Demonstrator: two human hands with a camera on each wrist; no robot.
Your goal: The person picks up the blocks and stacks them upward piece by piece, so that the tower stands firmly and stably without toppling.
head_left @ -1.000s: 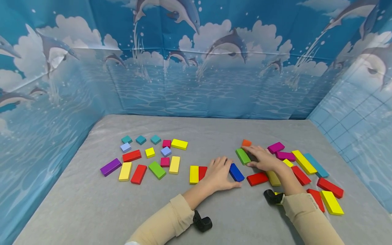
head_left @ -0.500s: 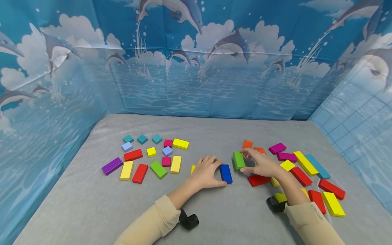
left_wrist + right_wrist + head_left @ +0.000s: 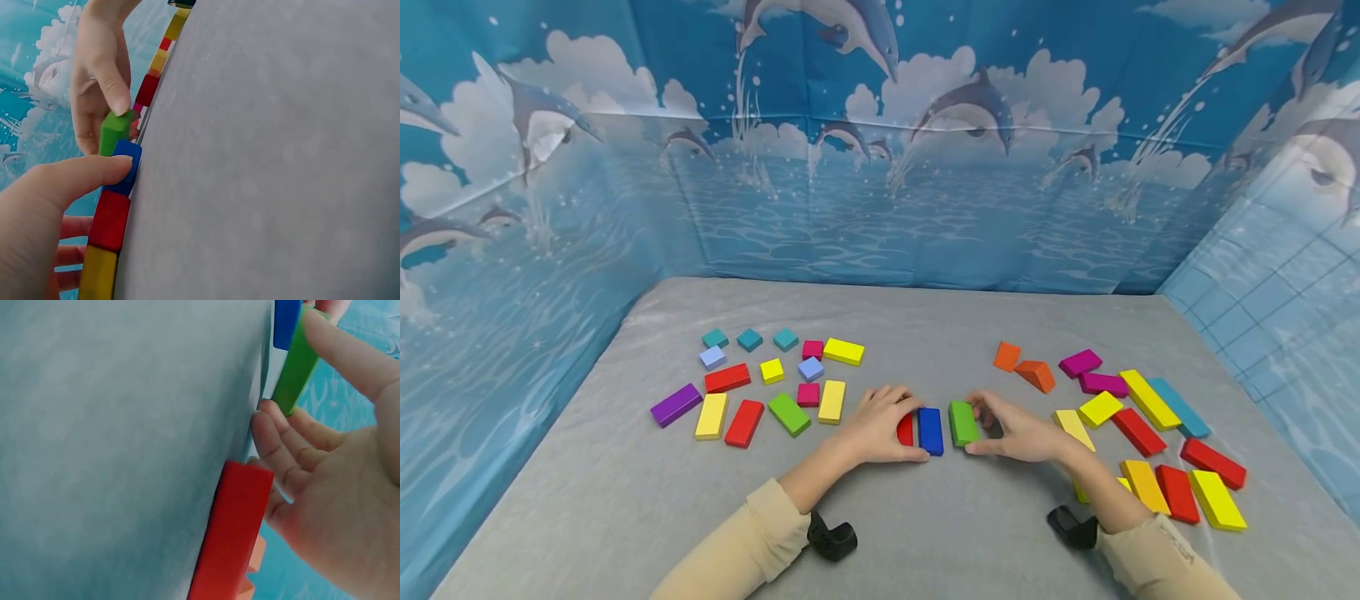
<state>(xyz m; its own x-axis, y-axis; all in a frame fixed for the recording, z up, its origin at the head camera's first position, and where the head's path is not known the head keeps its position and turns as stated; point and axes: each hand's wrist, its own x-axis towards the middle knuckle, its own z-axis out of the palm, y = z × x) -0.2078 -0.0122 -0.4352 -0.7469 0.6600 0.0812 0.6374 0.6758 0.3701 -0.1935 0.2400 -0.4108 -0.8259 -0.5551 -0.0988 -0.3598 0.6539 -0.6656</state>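
Note:
In the head view, my left hand [image 3: 876, 427] pinches a blue block [image 3: 930, 432] endwise, thumb at its near end. A red block [image 3: 906, 430] lies beside the blue one, partly under that hand. The left wrist view shows a yellow block [image 3: 98, 275] in line past the red; my hand hides it from the head camera. My right hand [image 3: 1018, 429] pinches a green block [image 3: 962, 423] by its ends, a narrow gap to the right of the blue block. Below the right palm, a red block [image 3: 232, 528] appears in the right wrist view.
Several small and long blocks, including a purple block [image 3: 676, 406], lie scattered at left on the grey cloth [image 3: 925, 533]. Two orange blocks [image 3: 1036, 375] are behind my right hand. More blocks, including a teal block [image 3: 1178, 406], spread out at right. A dolphin-print curtain [image 3: 880, 217] surrounds the table.
The green block has travelled left and nearer with my right hand, beside the blue block. My left hand and the blue block have also shifted left, toward the red block.

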